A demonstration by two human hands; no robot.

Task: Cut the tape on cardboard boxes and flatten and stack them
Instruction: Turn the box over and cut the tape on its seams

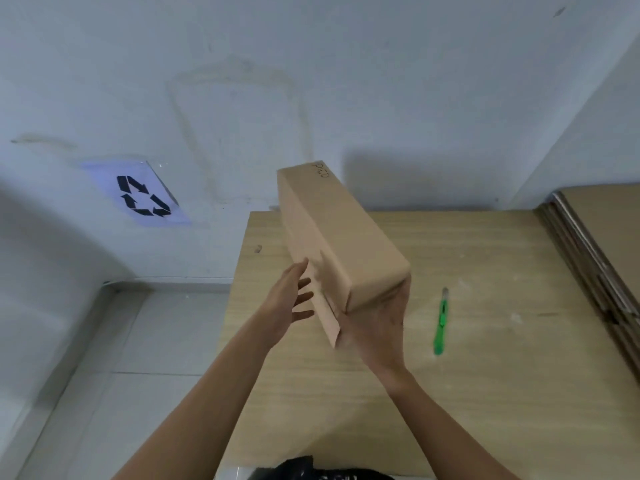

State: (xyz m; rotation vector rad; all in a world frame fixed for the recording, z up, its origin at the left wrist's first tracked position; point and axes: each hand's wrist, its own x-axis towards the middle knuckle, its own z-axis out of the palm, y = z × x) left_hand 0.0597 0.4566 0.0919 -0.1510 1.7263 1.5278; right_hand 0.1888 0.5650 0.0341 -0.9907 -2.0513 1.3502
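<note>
A long brown cardboard box (341,233) is held tilted in the air above the left part of the wooden table (485,375). My right hand (379,323) cups its near lower end from beneath, and a loose flap hangs down beside that hand. My left hand (289,299) is at the box's left side with its fingers spread, the fingertips touching or nearly touching the cardboard. A green utility knife (441,322) lies on the table to the right of the box. Flattened cardboard sheets (602,251) are stacked at the table's right edge.
A white wall rises behind the table, with a paper recycling sign (142,197) stuck on it at the left. Pale tiled floor (114,368) lies to the left of the table. A dark object (304,471) shows at the bottom edge.
</note>
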